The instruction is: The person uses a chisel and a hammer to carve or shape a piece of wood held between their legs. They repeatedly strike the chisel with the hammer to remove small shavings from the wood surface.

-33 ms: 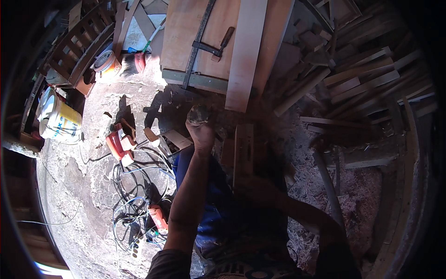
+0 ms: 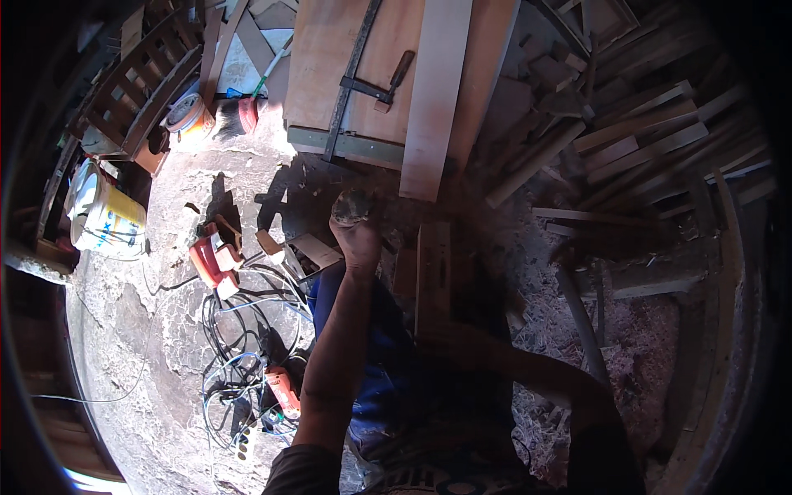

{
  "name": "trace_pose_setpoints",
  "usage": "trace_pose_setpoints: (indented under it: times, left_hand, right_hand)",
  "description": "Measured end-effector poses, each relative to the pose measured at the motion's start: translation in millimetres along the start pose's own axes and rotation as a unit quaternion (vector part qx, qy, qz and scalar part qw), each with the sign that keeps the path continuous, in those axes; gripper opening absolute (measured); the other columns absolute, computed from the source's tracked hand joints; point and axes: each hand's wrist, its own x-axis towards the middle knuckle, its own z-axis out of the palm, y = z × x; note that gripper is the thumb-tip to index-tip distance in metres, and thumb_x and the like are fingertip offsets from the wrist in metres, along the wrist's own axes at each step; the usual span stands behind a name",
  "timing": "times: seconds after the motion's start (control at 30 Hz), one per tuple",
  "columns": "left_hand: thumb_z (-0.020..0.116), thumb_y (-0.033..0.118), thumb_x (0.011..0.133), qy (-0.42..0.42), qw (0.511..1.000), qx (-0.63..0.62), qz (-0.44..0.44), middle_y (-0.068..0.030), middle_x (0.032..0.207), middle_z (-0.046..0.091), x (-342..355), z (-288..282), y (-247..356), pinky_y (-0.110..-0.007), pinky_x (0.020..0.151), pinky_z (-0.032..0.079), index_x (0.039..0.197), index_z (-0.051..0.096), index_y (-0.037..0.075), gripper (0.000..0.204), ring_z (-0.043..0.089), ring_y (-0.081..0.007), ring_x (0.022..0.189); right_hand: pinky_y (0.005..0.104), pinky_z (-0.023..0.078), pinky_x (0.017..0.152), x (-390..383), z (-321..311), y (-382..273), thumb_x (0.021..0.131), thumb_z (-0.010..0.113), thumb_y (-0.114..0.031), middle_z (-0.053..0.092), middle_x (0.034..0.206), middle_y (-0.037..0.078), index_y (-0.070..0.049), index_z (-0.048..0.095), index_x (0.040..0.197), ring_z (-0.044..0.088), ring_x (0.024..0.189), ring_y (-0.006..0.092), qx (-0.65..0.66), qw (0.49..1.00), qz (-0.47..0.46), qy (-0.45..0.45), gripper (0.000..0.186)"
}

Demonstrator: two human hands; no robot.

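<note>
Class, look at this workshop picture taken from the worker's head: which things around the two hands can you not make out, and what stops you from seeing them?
- Head view: the right hand lies in deep shadow at the wooden piece; its grip cannot be told.
- Head view: what the left hand holds is a small grey lump, too blurred to identify.
- Head view: the lumber pile fades into the dark, curved rim.
- Head view: the cable tangle is too fine to trace.

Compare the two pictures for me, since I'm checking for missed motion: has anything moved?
Nothing visibly changed. The left hand is closed on a small grey lump, and the right hand, in shadow, rests at the near end of a short wooden board. The red power tool and cables lie as they were.
</note>
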Motion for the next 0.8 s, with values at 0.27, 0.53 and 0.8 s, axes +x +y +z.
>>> trace_pose_setpoints:
  times: [0.27, 0.53, 0.8]
  left_hand:
    - [0.072, 0.007, 0.089, 0.005, 0.998, 0.057, 0.025, 0.0027, 0.066, 0.052, -3, 4, 5, -0.028, 0.055, 0.038, 0.071, 0.056, 0.006, 0.024, 0.046, -0.0075, 0.062]
    - [0.071, 0.012, 0.092, -0.013, 0.991, 0.093, 0.095, 0.0037, 0.065, 0.052, -9, 14, -17, -0.027, 0.054, 0.038, 0.07, 0.056, 0.007, 0.026, 0.047, -0.0074, 0.06]
    - [0.067, 0.014, 0.094, -0.053, 0.998, -0.009, -0.028, 0.0028, 0.062, 0.054, -30, 26, 16, -0.029, 0.052, 0.038, 0.07, 0.059, 0.006, 0.026, 0.049, -0.0086, 0.057]
  right_hand:
    - [0.0497, 0.049, 0.095, 43, -31, 134, 0.092, 0.061, -0.021, 0.063, 0.12, 0.025, 0.0, 0.058, 0.125, 0.061, 0.11, 0.0423, -0.091, 0.852, 0.388, 0.34, 0.04]
    - [0.051, 0.051, 0.09, -34, 51, 37, 0.091, 0.056, -0.026, 0.063, 0.117, 0.022, -0.004, 0.059, 0.123, 0.064, 0.104, 0.0401, -0.04, 0.868, 0.491, 0.064, 0.038]
    - [0.0515, 0.053, 0.089, -46, 31, -3, 0.091, 0.055, -0.025, 0.056, 0.128, 0.023, -0.002, 0.057, 0.125, 0.064, 0.104, 0.0404, -0.045, 0.874, 0.483, -0.02, 0.042]
